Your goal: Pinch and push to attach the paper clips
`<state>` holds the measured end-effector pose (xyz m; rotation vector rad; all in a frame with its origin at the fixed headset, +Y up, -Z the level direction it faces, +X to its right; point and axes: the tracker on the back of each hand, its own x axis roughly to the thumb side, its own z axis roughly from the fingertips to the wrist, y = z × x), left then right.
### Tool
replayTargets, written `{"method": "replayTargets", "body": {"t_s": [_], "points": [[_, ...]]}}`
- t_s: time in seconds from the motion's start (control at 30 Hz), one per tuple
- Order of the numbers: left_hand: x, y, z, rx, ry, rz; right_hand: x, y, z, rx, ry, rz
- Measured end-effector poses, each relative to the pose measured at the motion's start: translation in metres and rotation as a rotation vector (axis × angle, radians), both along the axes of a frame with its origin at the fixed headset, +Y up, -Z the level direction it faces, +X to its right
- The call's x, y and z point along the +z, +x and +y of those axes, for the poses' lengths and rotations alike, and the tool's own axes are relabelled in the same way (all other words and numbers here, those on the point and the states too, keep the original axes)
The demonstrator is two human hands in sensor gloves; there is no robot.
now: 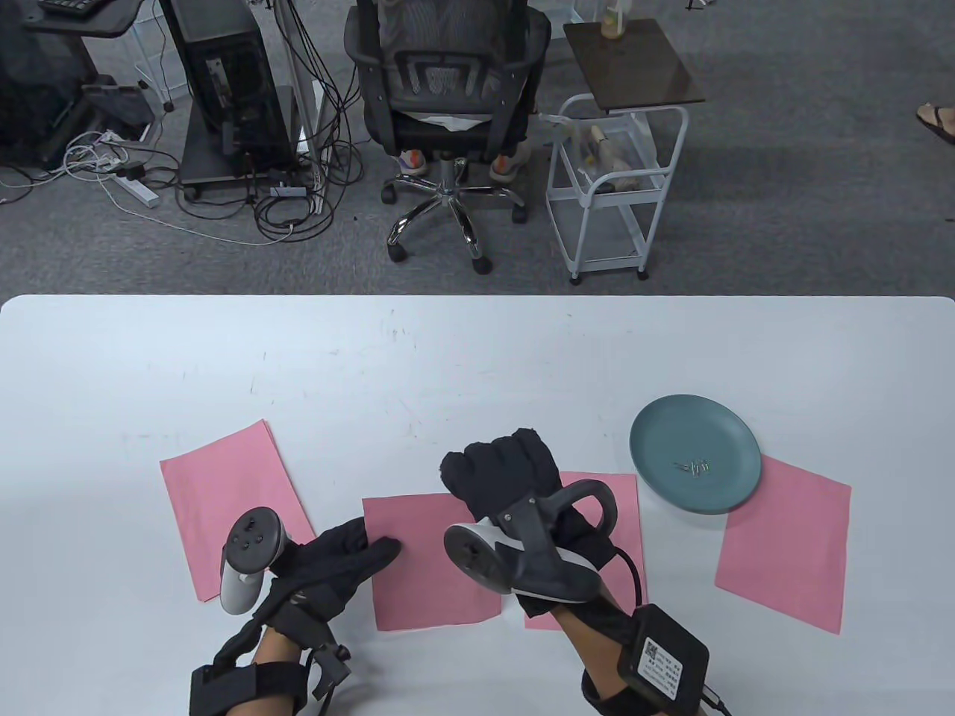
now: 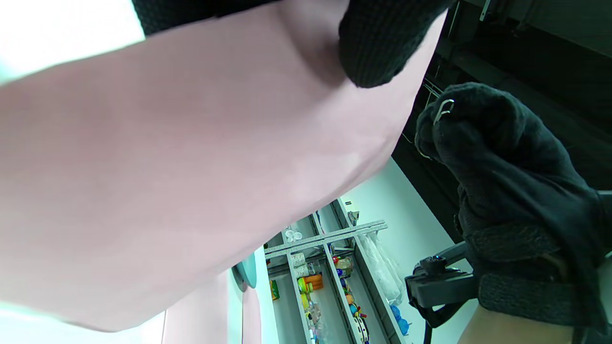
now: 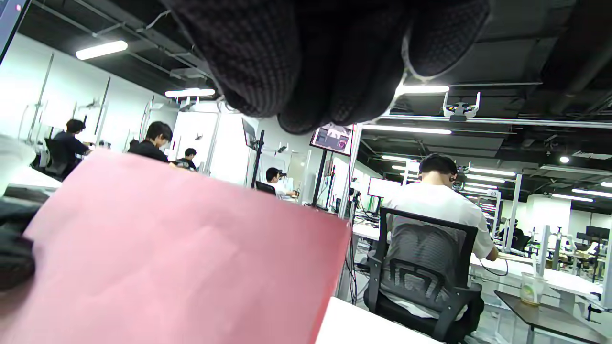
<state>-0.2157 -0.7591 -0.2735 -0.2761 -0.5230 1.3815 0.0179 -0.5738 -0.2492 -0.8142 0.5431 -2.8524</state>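
Observation:
My left hand (image 1: 377, 550) holds the left edge of the middle pink sheet (image 1: 433, 567), thumb on top; in the left wrist view a fingertip (image 2: 377, 48) presses on this sheet (image 2: 191, 167), which is lifted off the table. My right hand (image 1: 500, 466) is curled into a fist above the sheet's far edge. In the left wrist view it (image 2: 497, 162) pinches a silver paper clip (image 2: 443, 111) at its fingertips. The right wrist view shows the curled fingers (image 3: 334, 62) above the sheet's raised edge (image 3: 191, 248). More paper clips (image 1: 694, 468) lie on a teal plate (image 1: 671, 432).
A pink sheet (image 1: 224, 507) lies at the left, another (image 1: 623, 514) sits partly under my right hand, and one (image 1: 783, 544) lies at the right, tucked under the plate. An office chair (image 1: 448, 112) and a white cart (image 1: 612, 186) stand beyond the table's far edge.

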Motion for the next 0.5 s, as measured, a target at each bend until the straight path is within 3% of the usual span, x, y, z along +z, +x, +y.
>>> {"method": "replayTargets", "body": {"t_s": [0.5], "points": [[0.001, 0.001, 0.001, 0.001, 0.012, 0.009, 0.003, -0.013, -0.01, 0.071, 0.026, -0.008]]}}
